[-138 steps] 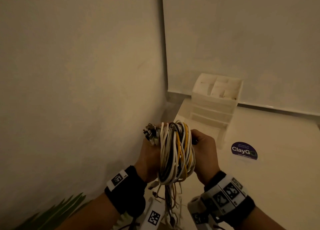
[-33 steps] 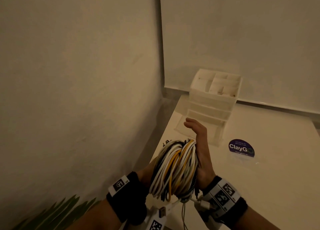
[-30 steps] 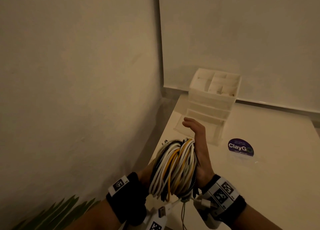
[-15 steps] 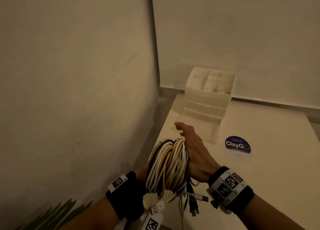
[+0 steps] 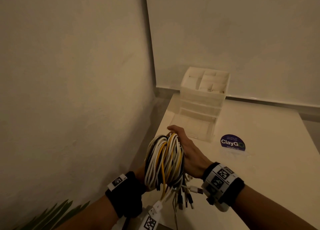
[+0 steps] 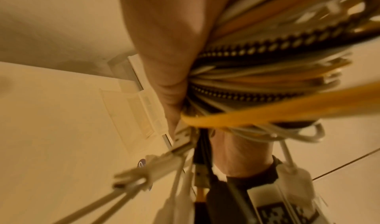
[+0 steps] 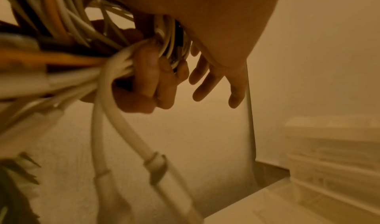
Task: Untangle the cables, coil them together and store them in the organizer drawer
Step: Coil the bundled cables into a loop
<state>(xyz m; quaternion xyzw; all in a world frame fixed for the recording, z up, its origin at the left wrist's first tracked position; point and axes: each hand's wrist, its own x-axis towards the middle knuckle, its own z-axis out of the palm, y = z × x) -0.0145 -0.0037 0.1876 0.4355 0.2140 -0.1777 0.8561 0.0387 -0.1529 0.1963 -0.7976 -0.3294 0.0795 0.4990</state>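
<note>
A thick coil of white, yellow and black cables (image 5: pixel 164 162) hangs above the near left of the white table (image 5: pixel 259 178). My left hand (image 7: pixel 152 87) grips the coil with its fingers curled through the loop; in the head view only its wrist shows behind the coil. Against the coil's right side lies my right hand (image 5: pixel 187 148), flat, with straight fingers (image 7: pixel 207 79) reaching past it. Loose plug ends (image 5: pixel 183 198) dangle below. The white organizer (image 5: pixel 204 98) stands at the back, and its bottom drawer (image 5: pixel 192 126) is pulled out just beyond my fingertips.
Walls close in on the left and behind the organizer. A round purple ClayGo sticker (image 5: pixel 232 142) lies on the table right of the drawer. Green plant leaves (image 5: pixel 57 214) show at the lower left. The table's left edge runs under the coil.
Earlier both hands clasped the upright coil. Since then the right hand has opened flat along it, and over the last second the coil has drifted forward towards the open drawer.
</note>
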